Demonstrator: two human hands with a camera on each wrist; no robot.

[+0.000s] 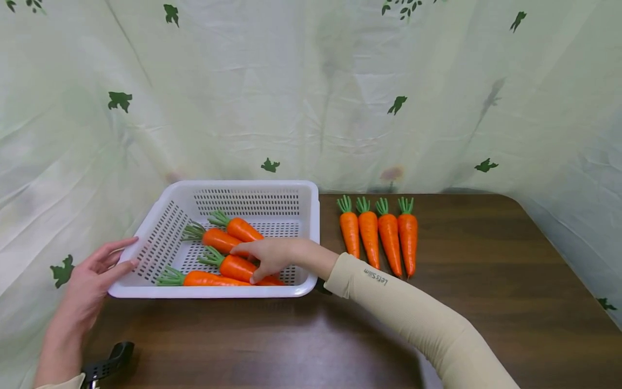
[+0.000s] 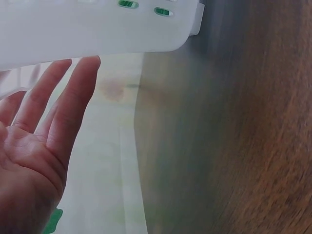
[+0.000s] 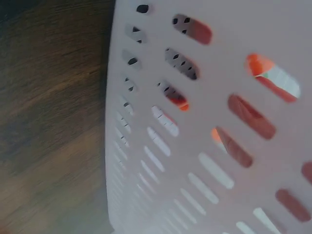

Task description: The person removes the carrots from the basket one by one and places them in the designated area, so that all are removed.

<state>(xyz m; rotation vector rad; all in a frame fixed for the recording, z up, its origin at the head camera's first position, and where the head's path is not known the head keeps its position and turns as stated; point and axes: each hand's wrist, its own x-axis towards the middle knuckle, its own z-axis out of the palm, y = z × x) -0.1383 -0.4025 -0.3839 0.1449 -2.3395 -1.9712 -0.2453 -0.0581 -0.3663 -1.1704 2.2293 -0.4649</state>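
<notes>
carrots in basket, right fingers among them, "let's slim" sleeve

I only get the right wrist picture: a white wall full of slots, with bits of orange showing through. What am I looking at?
Observer: The side of a white basket. The head view shows carrots lying inside it, with four green tops visible.
Operator: Oh, carrots! Are there any outside the basket?
Observer: Yes, a row of four carrots lies on the table to the right of the basket, green tops pointing away from the person.
Operator: And where is the person's other hand? I see no sign of it.
Observer: The left hand is at the basket's left side, its fingertips touching the rim.
</notes>
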